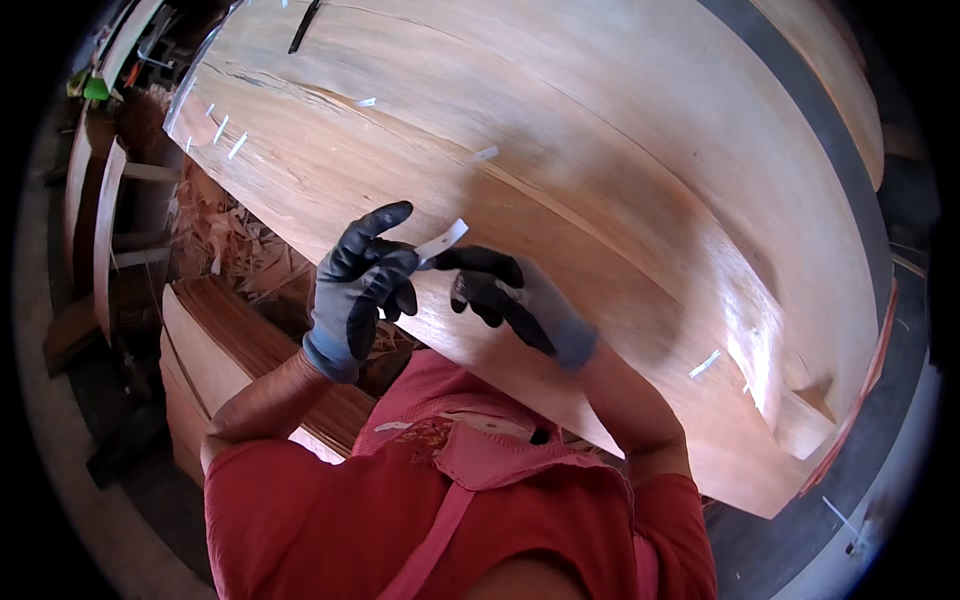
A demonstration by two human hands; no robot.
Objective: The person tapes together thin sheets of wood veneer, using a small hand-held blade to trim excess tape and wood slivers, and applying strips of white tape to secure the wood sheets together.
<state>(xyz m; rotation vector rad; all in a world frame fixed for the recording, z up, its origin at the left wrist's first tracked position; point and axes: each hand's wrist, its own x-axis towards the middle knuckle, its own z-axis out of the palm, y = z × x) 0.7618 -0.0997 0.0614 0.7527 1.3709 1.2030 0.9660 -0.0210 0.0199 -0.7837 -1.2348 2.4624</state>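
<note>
Both my hands wear grey work gloves with black-coated fingers. They meet above the near part of a large thin wood veneer sheet (560, 240). A short strip of white tape (445, 240) stands tilted between them, its lower end among the fingertips. My left hand (362, 285) is closed at that end, one finger raised away from the tape. From the other side, my right hand (515, 300) pinches the same end, its other fingers curled. Small white tape pieces (485, 154) lie along splits in the veneer, with another piece (704, 364) toward the right.
Stacked veneer sheets (230, 345) stand at the left, beside a heap of wood scraps (240, 240). A thin black object (304, 28) lies on the far part of the veneer. A dark band (800, 85) curves along the right. Wooden frame pieces (108, 230) stand far left.
</note>
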